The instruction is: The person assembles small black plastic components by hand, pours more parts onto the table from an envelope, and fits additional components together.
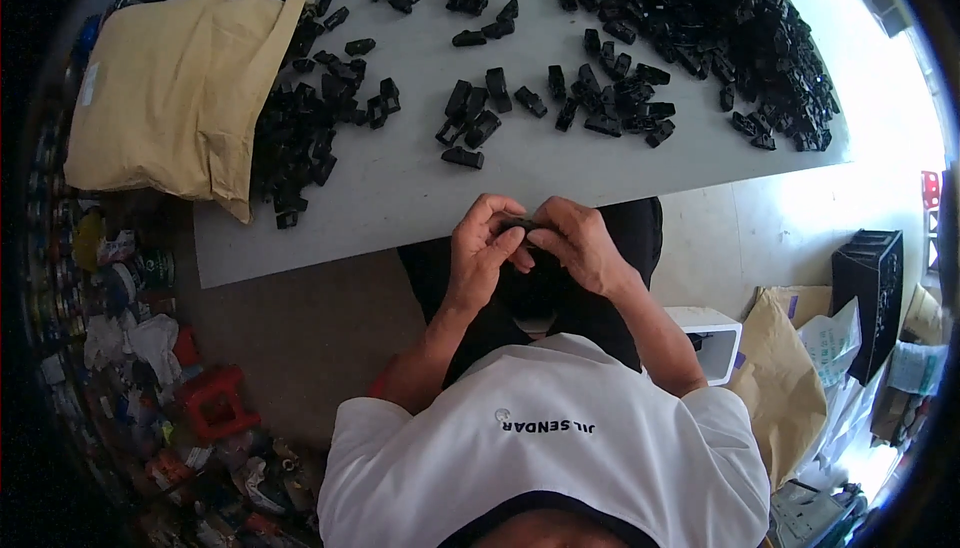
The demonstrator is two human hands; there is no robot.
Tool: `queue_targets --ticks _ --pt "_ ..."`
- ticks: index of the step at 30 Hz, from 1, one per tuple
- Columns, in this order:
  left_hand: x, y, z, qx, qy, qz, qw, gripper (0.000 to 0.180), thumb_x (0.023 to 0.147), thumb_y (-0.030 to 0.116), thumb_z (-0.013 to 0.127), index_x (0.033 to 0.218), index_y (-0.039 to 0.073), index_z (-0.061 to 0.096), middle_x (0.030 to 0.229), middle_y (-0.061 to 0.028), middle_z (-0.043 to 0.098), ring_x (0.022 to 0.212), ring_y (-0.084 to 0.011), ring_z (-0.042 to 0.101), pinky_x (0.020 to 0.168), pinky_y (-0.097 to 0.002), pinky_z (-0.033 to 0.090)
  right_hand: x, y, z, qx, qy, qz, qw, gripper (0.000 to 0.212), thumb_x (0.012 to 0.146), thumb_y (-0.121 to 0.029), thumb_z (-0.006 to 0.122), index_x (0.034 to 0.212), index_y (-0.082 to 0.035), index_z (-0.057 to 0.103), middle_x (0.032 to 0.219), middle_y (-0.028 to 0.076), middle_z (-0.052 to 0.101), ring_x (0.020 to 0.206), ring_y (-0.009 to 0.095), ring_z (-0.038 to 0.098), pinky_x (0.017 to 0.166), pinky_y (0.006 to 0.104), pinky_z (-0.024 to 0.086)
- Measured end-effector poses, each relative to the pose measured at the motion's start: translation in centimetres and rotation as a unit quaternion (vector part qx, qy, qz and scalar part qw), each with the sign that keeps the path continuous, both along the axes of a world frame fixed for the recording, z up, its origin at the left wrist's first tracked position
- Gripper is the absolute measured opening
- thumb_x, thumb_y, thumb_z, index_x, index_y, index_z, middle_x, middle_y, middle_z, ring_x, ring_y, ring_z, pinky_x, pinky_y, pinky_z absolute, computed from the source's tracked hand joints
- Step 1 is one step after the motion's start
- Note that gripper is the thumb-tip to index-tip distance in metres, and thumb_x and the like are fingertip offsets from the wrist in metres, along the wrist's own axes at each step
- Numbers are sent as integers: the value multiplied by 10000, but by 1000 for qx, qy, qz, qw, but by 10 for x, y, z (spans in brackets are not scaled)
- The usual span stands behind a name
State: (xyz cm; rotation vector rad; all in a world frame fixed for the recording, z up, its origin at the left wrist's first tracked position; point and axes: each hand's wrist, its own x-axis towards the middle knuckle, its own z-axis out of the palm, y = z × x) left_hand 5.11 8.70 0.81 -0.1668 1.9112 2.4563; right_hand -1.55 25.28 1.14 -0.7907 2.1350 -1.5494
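Note:
Just off the table's front edge, above my lap, my left hand (489, 247) and my right hand (578, 240) meet around a small dark part (517, 224). Thumbs and fingers of both hands pinch it, so most of it is hidden and its exact kind does not show. Nearest on the table lies a single black plastic piece (463, 158). Just behind it sits a small cluster of similar black plastic pieces (470, 113), and another cluster (615, 98) lies to its right.
A large heap of black pieces (720, 28) covers the grey table's (380, 198) far right. More pieces (300, 138) lie beside a brown paper package (170, 98) at left. On the floor stand a red stool (217, 401), a white box (712, 338) and a black crate (868, 288).

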Motion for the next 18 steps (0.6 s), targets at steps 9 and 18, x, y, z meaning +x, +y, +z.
queue_targets --ticks 9,18 --pt "-22 -47 25 -583 96 110 799 475 683 -59 734 1122 84 625 974 -90 545 906 -247 550 744 -370 478 -32 2 7 87 275 -54 956 133 806 -81 629 936 -66 613 858 119 557 756 333 588 654 406 491" --pt "-50 -55 -17 -630 179 134 744 392 613 -55 778 958 45 622 1005 -88 528 927 -296 507 760 -388 453 -94 -11 -3 250 450 -115 850 192 737 -27 581 922 -73 605 892 113 472 875 276 541 629 376 485"
